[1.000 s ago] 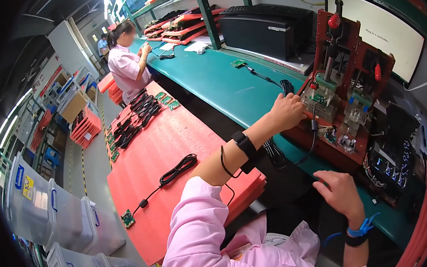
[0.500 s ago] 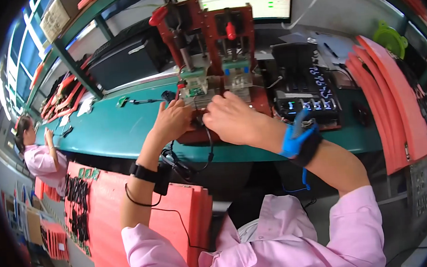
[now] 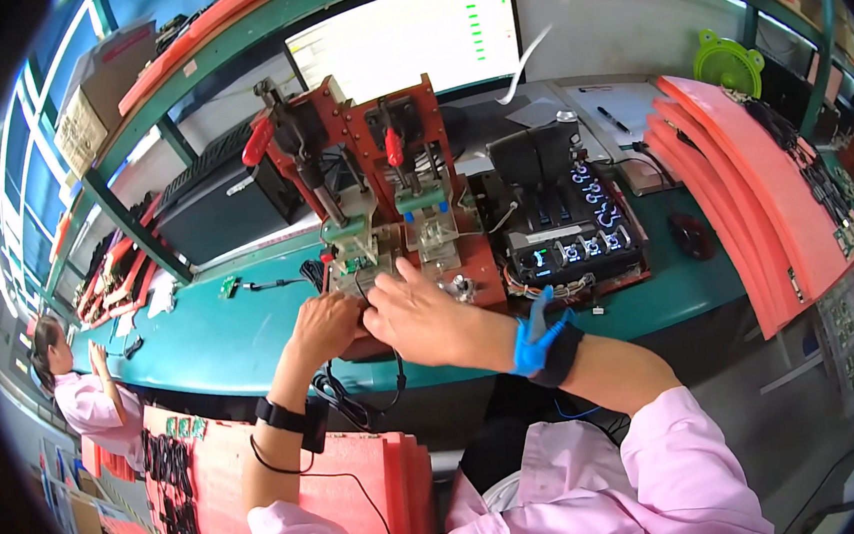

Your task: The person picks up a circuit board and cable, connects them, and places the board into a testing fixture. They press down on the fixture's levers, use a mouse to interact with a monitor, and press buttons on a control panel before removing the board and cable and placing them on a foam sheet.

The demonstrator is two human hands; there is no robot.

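Note:
My left hand [image 3: 327,325] and my right hand [image 3: 419,315] meet in front of a red press fixture with two toggle clamps [image 3: 393,149]. Both sets of fingers are curled in, their tips partly hidden. A black cable [image 3: 399,375] hangs from beneath my right hand, which appears to grip it. Whatever my left fingers pinch is too small to make out. Just beyond the hands, a small green circuit board [image 3: 355,266] sits in the left station of the fixture. The right station has a clear block [image 3: 438,251] under its clamp.
Right of the fixture stands a black test box [image 3: 576,245] with lit displays. Beyond it are a mouse [image 3: 689,234] and stacked pink foam sheets [image 3: 732,193]. A monitor [image 3: 409,42] stands behind. At lower left, pink foam [image 3: 232,463] carries cables and boards. Another person [image 3: 92,404] sits far left.
The view has shifted, so the bench now appears lower and further left. My hands have drawn closer together in front of the fixture, and a right finger now points up.

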